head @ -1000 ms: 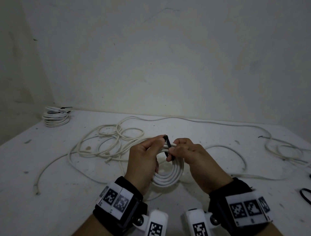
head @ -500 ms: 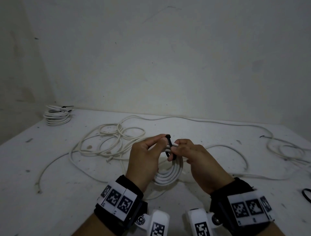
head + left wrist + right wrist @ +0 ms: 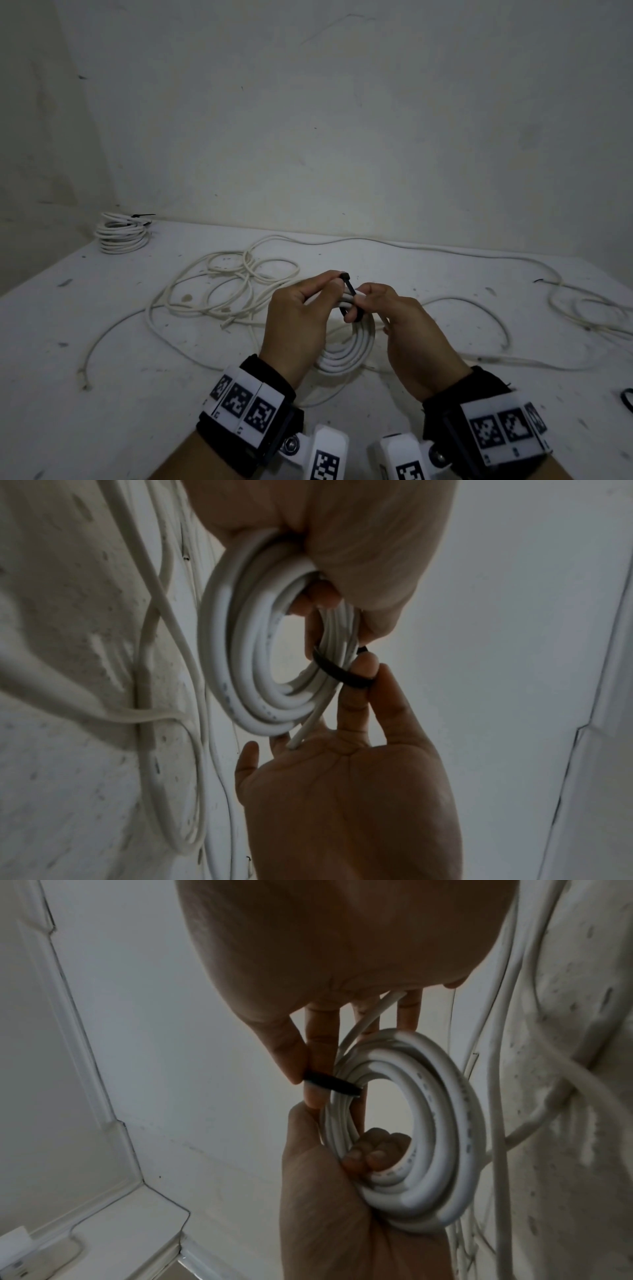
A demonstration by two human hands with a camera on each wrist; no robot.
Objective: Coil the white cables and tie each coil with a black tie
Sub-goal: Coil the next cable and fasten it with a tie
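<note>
A white cable coil [image 3: 346, 354] is held upright above the table between both hands. My left hand [image 3: 301, 308] grips the coil's top, fingers curled through its opening, as the right wrist view shows at the coil [image 3: 428, 1123]. A black tie [image 3: 349, 294] wraps round the coil's top strands. My right hand [image 3: 373, 305] pinches the tie [image 3: 346, 674] between thumb and forefinger; the same pinch on the tie [image 3: 329, 1083] shows in the right wrist view. The tie's head sticks up by my left thumb. A loose cable end [image 3: 308, 729] pokes toward my right palm.
Loose white cable [image 3: 226, 284] lies tangled on the table behind my hands, and more cable [image 3: 589, 305] loops at the right. A tied coil [image 3: 121, 233] sits at the far left by the wall. A black tie [image 3: 627, 399] lies at the right edge.
Both hands have stayed together at the coil's top, shifting only slightly. My right fingers have worked the black tie a little further round the strands.
</note>
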